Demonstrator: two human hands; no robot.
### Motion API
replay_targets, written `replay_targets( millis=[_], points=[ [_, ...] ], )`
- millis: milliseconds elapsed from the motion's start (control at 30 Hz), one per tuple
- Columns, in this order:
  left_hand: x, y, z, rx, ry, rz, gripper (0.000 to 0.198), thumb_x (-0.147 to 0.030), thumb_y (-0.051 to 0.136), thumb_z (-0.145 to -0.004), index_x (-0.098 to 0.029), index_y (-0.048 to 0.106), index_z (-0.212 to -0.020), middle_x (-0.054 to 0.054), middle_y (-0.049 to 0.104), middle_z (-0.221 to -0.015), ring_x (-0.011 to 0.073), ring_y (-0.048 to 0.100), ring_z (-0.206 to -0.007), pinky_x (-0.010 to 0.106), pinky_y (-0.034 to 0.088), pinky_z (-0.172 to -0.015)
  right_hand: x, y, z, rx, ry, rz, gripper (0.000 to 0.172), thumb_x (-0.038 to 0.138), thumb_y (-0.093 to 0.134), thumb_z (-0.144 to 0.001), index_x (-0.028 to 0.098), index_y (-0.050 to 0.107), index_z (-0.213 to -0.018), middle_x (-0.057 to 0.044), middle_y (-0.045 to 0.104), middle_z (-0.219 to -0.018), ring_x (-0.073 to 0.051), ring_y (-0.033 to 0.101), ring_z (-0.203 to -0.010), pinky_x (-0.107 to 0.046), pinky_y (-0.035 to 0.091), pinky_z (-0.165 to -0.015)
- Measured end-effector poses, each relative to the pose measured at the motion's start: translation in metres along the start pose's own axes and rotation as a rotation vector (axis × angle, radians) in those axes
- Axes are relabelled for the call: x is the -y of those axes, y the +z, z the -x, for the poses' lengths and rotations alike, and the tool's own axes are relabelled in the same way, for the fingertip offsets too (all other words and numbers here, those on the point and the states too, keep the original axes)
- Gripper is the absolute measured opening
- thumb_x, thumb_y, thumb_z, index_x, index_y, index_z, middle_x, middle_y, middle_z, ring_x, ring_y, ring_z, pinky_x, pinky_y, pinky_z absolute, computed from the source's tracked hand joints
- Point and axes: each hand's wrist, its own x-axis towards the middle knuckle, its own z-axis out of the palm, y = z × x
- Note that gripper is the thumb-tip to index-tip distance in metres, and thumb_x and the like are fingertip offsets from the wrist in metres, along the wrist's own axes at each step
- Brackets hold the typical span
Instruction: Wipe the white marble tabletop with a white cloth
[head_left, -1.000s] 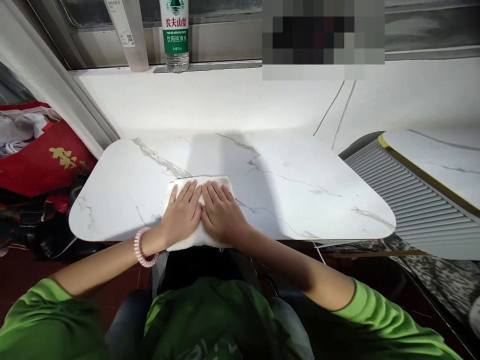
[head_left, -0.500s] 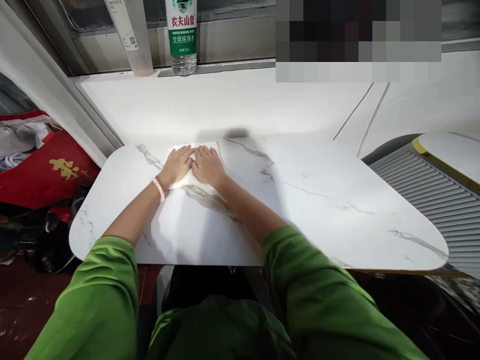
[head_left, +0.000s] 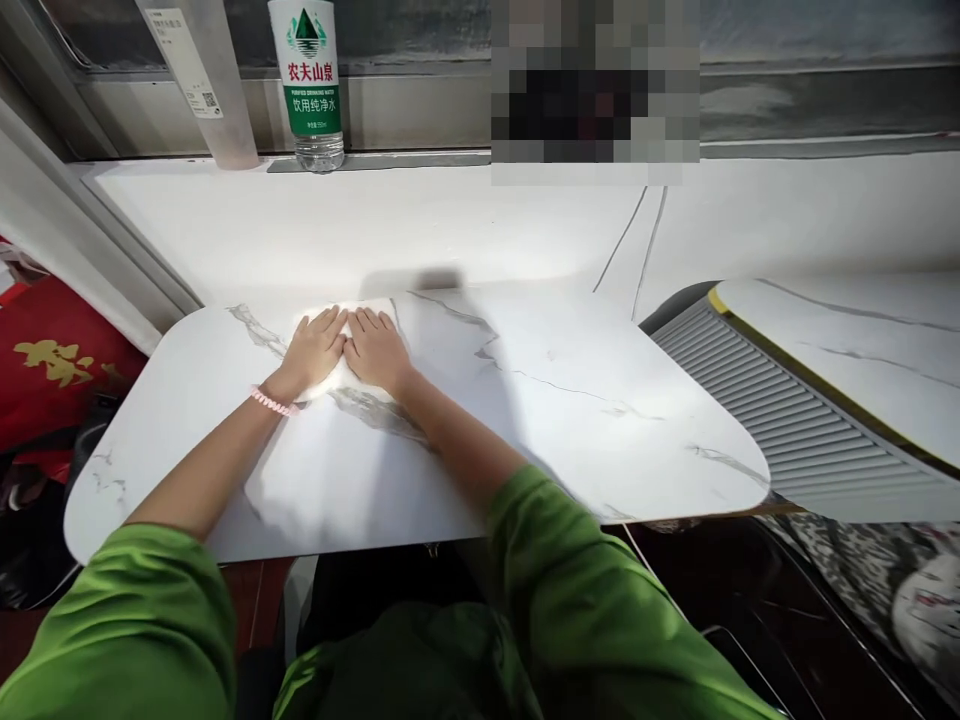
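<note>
My left hand (head_left: pixel 316 349) and my right hand (head_left: pixel 375 347) lie flat side by side, fingers stretched out, pressing on a folded white cloth (head_left: pixel 339 378) at the far edge of a white marble-patterned table (head_left: pixel 570 420). Most of the cloth is hidden under my palms; only a strip shows between and below them. A pink coiled band sits on my left wrist. Both arms are stretched forward in green sleeves.
A water bottle (head_left: pixel 309 85) with a green label and a translucent tube (head_left: pixel 196 85) stand on the white sill behind the table. A grey slatted unit (head_left: pixel 787 420) and a second marble top (head_left: pixel 855 340) lie to the right. Red fabric (head_left: pixel 52 370) lies left.
Both hands have slid the cloth from the near edge of the table to its far edge, arms now extended. Since half a second ago only the view has shifted.
</note>
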Motion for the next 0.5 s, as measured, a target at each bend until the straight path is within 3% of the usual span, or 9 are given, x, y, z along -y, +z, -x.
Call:
replay_targets(
  millis=[167,300,400,500],
  points=[
    [-0.027,-0.009,0.080,0.014,0.013,0.014,0.056,-0.024,0.024,-0.100,-0.017,0.031,-0.156,0.009,0.028,-0.163,0.0224,0.026,-0.151,0.049,0.018,-0.123,0.037,-0.014,0.070,0.012,-0.003,-0.016,0.058,0.023,0.033,-0.097,-0.005,0.040,-0.147,-0.024,0.042,-0.153,-0.034,0.034,-0.145,-0.051,0.022,-0.121],
    [-0.048,-0.018,0.146,0.019,-0.013,0.023,0.057,-0.027,0.021,-0.101,-0.017,0.030,-0.156,0.009,0.028,-0.163,0.0223,0.024,-0.151,0.050,0.017,-0.124,0.064,-0.025,0.122,-0.009,-0.106,-0.015,0.060,0.026,0.032,-0.097,-0.008,0.042,-0.145,-0.027,0.042,-0.151,-0.038,0.035,-0.144,-0.054,0.023,-0.120],
    [-0.053,-0.022,0.173,0.020,-0.060,0.019,0.058,-0.027,0.020,-0.101,-0.014,0.031,-0.156,0.011,0.029,-0.162,0.0233,0.023,-0.151,0.050,0.018,-0.124,0.075,-0.029,0.136,0.019,-0.183,-0.025,0.062,0.028,0.035,-0.096,-0.009,0.042,-0.145,-0.029,0.042,-0.151,-0.040,0.035,-0.144,-0.055,0.024,-0.120],
    [-0.046,-0.023,0.177,0.005,-0.105,0.010,0.057,-0.026,0.022,-0.100,-0.015,0.032,-0.155,0.011,0.031,-0.161,0.0239,0.025,-0.151,0.052,0.019,-0.123,0.079,-0.028,0.125,0.052,-0.228,-0.043,0.060,0.028,0.036,-0.095,-0.005,0.043,-0.146,-0.025,0.044,-0.152,-0.037,0.035,-0.144,-0.053,0.024,-0.120]
  ],
)
